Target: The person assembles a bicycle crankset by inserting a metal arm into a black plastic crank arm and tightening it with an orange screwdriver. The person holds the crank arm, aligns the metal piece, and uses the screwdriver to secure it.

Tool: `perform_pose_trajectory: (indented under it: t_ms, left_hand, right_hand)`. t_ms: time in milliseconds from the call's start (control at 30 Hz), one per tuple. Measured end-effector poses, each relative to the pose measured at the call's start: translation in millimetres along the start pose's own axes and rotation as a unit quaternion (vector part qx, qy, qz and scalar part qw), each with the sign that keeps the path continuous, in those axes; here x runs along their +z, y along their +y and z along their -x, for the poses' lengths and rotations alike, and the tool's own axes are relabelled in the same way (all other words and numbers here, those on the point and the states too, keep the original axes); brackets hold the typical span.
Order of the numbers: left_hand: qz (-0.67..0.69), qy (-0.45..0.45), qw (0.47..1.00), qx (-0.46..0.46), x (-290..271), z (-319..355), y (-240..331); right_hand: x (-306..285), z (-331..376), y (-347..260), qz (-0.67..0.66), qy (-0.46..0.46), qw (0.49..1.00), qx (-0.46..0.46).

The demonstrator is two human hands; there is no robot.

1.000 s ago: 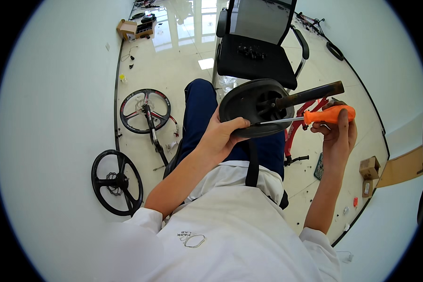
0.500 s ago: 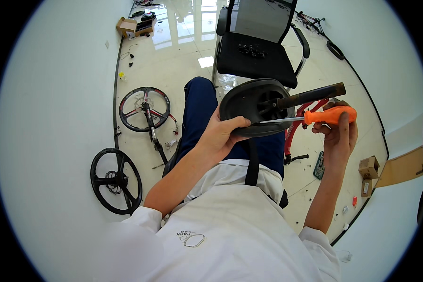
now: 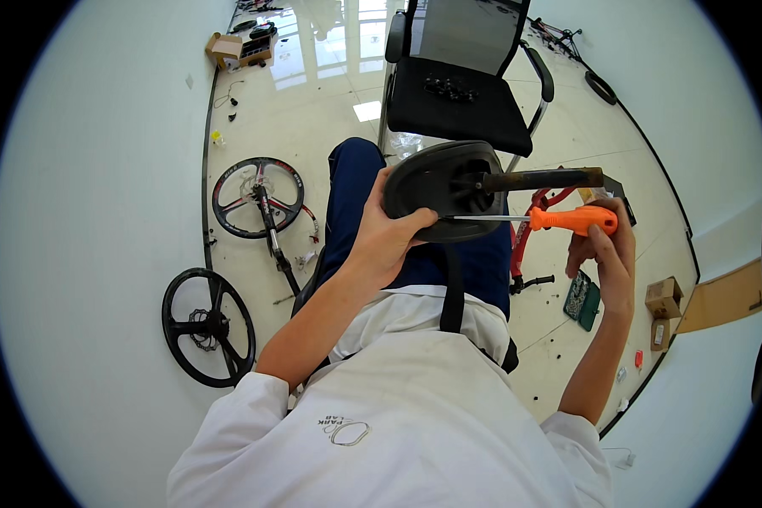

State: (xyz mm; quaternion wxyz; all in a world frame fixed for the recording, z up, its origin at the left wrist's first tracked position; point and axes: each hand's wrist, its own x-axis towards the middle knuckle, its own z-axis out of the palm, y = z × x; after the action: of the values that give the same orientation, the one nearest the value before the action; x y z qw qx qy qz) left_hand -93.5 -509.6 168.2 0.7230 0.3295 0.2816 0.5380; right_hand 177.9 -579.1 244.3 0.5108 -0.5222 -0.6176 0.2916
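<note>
My left hand (image 3: 387,234) grips the near rim of a black bicycle saddle (image 3: 419,182), its thumb on the edge and its hollow underside turned up toward me. From that underside a dark, rust-marked seat post (image 3: 546,179) sticks out to the right. My right hand (image 3: 611,258) is closed on the orange handle of a screwdriver (image 3: 571,220). The steel shaft runs left along the saddle's near edge, its tip close to my left thumb. Whether the tip is wedged under the rim or only rests on it, I cannot tell.
A black office chair (image 3: 457,106) with small dark parts on its seat stands ahead. Spoked wheels (image 3: 214,354) and a fork (image 3: 273,233) lie at left. A red bike frame (image 3: 523,241), a green tool case (image 3: 582,302) and cardboard boxes (image 3: 664,298) are at right.
The saddle and screwdriver have shifted a little to the left, and the seat post now lies more level. My right hand has turned on the handle, its fingers now more behind it.
</note>
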Motion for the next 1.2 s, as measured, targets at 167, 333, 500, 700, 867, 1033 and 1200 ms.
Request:
perform_pose_trajectory:
  t_ms: [167,333,500,700,867,1033,1200]
  left_hand:
    - [-0.022,-0.006,1.0,-0.005,1,-2,-1]
    - [-0.031,-0.03,0.999,-0.003,-4,-2,-9]
    - [-0.035,-0.017,0.999,-0.015,-2,0,-9]
    - [-0.044,-0.015,0.999,-0.006,-3,-1,-5]
    - [-0.091,-0.023,0.995,0.016,-11,-6,-7]
    - [-0.066,-0.024,0.997,-0.016,-6,-3,-2]
    - [-0.072,-0.018,0.997,-0.016,-8,-4,-3]
  right_hand:
    - [-11,2,19,0.014,-0.008,0.997,0.07]
    - [7,1,24,-0.086,0.11,0.987,0.079]
    - [-1,4,24,-0.032,0.061,0.99,0.126]
    - [-12,11,42,-0.109,-0.024,0.987,0.114]
    - [-21,14,55,-0.028,-0.026,0.977,0.207]
    - [0,10,47,-0.165,0.017,0.984,0.064]
    - [-1,9,51,-0.08,0.049,0.989,0.117]
